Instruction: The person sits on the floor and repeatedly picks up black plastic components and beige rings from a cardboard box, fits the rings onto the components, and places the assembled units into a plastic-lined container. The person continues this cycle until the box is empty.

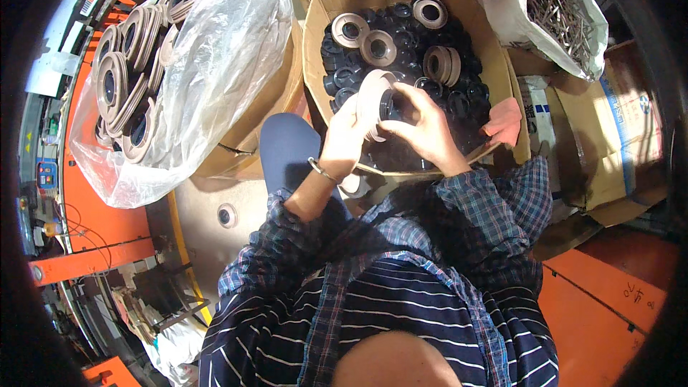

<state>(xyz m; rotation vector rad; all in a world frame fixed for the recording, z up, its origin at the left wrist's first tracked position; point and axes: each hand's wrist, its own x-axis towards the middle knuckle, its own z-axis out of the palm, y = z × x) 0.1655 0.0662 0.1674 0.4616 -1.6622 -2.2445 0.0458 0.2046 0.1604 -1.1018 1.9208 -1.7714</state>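
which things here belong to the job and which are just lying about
Seemingly in use:
beige ring, in the left hand
black round part, in the right hand
cardboard box of black parts
clear plastic bag of beige rings

Probably lying about:
pink cloth
ring on the floor
opened cardboard

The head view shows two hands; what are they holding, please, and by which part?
The left hand holds a beige ring by its rim; the right hand holds a black piece by its edge.
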